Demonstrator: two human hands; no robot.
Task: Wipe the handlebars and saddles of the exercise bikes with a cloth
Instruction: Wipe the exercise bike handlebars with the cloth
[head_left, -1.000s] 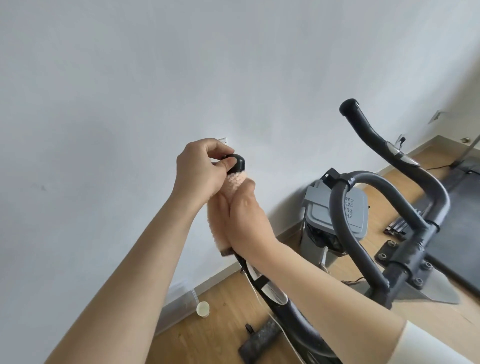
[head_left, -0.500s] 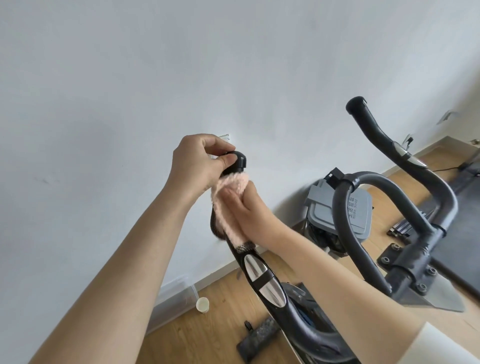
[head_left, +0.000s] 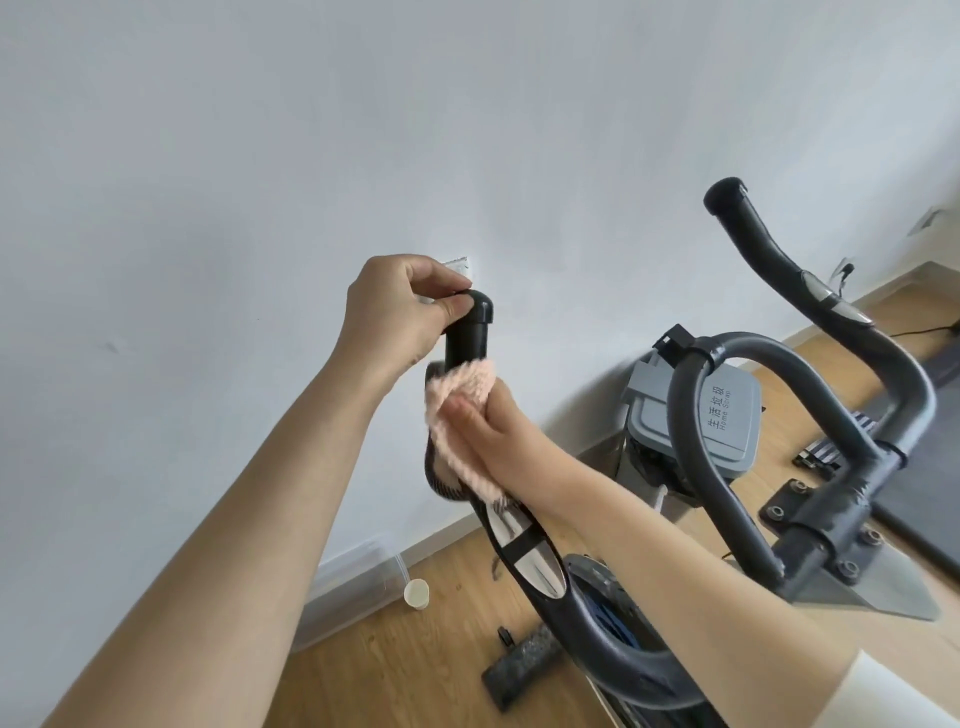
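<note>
Left grip: the left grip (head_left: 400, 306), at the centre of the frame, pinches the rounded black end cap of the near handlebar (head_left: 467, 338) between thumb and curled fingers.
Right grip: the right grip (head_left: 488, 431), just below the left one, is wrapped round the cloth (head_left: 452, 410) and presses it onto the bar. A white sleeve (head_left: 883, 696) shows at the lower right corner.
Cloth: pink and fluffy, with a dark striped edge hanging at its lower left. It is folded round the near handlebar, just under the bare black top section.
Near handlebar: tilted, it runs from the centre down to the lower middle of the frame, with silver sensor plates (head_left: 540, 566) below the cloth.
Far handlebar: the far handlebar (head_left: 779, 260) rises at the upper right, and a looped bar (head_left: 691, 415) curves between the two.
Floor: the wooden floor (head_left: 415, 670) lies along the bottom. A paper cup (head_left: 416, 593) stands on it beside a clear plastic box (head_left: 353, 587) set against the wall (head_left: 467, 130). A dark block (head_left: 524, 662) lies at lower centre, a grey lidded bin (head_left: 737, 415) stands behind the looped bar, and a dark mat (head_left: 935, 467) lies at the right edge.
</note>
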